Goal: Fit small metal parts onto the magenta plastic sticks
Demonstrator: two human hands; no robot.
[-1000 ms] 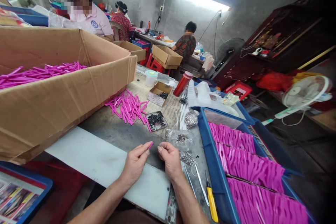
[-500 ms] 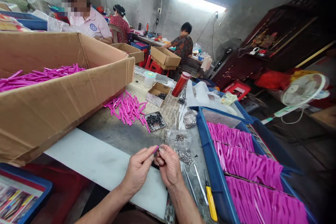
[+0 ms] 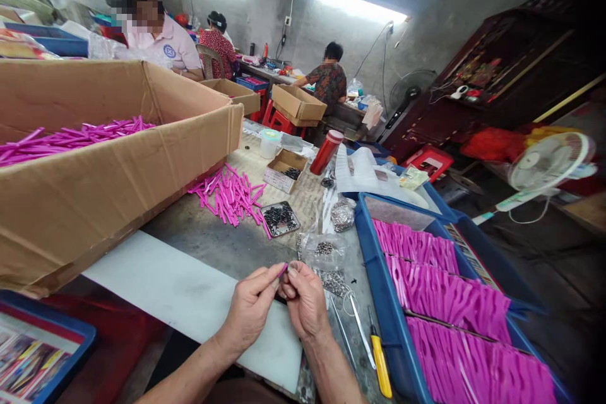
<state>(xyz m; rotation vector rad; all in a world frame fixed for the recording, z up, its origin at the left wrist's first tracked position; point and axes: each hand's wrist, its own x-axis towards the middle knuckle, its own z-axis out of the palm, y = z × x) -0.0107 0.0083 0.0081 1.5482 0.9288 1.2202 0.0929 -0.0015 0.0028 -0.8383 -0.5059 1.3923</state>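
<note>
My left hand (image 3: 250, 308) is closed in a pinch on a thin pink plastic stick (image 3: 283, 269), whose tip shows between the thumb and finger. My right hand (image 3: 306, 300) is curled shut and pressed against that tip; what it holds is too small to make out. Both hands hover over a white board (image 3: 180, 293) on the grey table. A loose heap of pink sticks (image 3: 230, 192) lies further back beside a small tray of dark metal bits (image 3: 281, 218).
A big cardboard box (image 3: 108, 170) with pink sticks stands at left. A blue crate (image 3: 379, 265) of stacked pink pieces is at right. Tweezers and a yellow-handled tool (image 3: 380, 366) lie by my right wrist. Bags of small metal parts (image 3: 326, 249), a red flask (image 3: 322, 151), a fan and other workers are beyond.
My hands have come together: a second ago they were apart, and the right hand now touches the stick tip held by the left. Little has changed in the last half second.
</note>
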